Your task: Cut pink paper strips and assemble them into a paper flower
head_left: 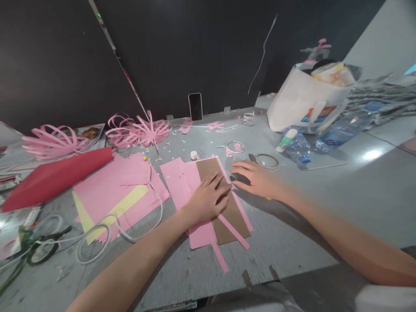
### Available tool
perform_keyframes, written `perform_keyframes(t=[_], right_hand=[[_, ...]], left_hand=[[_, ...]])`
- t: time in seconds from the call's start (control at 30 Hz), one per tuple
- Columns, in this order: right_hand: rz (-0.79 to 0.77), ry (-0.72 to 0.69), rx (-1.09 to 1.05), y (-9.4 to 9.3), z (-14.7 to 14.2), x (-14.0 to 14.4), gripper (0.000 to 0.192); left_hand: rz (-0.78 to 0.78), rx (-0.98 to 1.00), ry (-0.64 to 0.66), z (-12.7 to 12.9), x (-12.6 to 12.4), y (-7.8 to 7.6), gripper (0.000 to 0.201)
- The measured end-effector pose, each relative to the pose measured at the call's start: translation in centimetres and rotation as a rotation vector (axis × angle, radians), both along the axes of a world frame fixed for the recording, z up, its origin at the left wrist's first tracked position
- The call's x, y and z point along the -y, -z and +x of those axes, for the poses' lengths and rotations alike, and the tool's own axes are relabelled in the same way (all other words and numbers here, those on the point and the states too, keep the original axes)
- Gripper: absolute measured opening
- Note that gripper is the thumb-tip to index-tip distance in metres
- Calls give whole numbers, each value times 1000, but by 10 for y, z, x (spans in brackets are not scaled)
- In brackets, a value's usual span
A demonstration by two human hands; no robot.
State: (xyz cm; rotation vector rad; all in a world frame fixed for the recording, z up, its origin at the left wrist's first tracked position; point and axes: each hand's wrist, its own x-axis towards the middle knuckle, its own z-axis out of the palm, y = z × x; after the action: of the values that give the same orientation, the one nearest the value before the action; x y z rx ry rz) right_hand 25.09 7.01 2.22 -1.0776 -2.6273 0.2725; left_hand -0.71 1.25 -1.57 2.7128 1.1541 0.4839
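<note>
Forearms: both reach in from the near edge of the grey table (325, 203), bare, angling toward the middle.
Left hand (208, 197): flat, fingers spread, palm pressing down on the brown cardboard strip (234, 212) and the pink paper (180, 182) beneath it; pinning, not gripping.
Right hand (256, 177): open, palm down, fingers stretched out just right of the cardboard; something dark sits under the fingertips, and I cannot tell what it is.
Handling, cardboard: my read is light but fairly stiff; it should lift flat if pinched at a long edge, and a free corner at its near end looks the easiest hold.
Handling, pink paper: thin, floppy, easy to crease or tear, likely to slide on the smooth table unless held down.
Look, cardboard: long brown rectangle, lying slantwise, with a narrow pink paper strip (234, 232) crossing its near end.
Look, pink paper: pale pink sheet, far larger than the cardboard, with another cut strip trailing off toward the table edge.
Just beyond the cardboard: a small white cap (194, 154) and tape rings (268, 160).
Left of the cardboard: stacked pink and yellow sheets (120, 195), a white cable (97, 242) looping over them, a red paper roll (55, 177) further out.
Far left of the cardboard: green-handled scissors (42, 247).
Behind the cardboard: pink paper-strip flowers (143, 130) and a phone (195, 106) propped upright against the dark wall.
Right of the cardboard: a glue stick (286, 141), plastic bottles (338, 132), a white bag (302, 108).
</note>
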Motion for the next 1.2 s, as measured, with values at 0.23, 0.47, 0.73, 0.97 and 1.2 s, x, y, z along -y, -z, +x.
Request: perform_keyframes(t=[0.23, 0.47, 0.73, 0.97, 1.2], right_hand=[[-113, -94, 57, 19, 3, -4, 65], [-129, -95, 45, 23, 6, -7, 67], [-123, -98, 64, 23, 7, -6, 69], [-109, -101, 75, 24, 7, -6, 68], [-98, -104, 92, 13, 4, -2, 60]], left_hand=[[9, 21, -7, 0, -2, 5, 43], [23, 35, -9, -2, -4, 8, 41], [9, 22, -18, -3, -1, 4, 43], [1, 14, -22, -2, 0, 1, 42], [18, 23, -15, -2, -1, 2, 44]])
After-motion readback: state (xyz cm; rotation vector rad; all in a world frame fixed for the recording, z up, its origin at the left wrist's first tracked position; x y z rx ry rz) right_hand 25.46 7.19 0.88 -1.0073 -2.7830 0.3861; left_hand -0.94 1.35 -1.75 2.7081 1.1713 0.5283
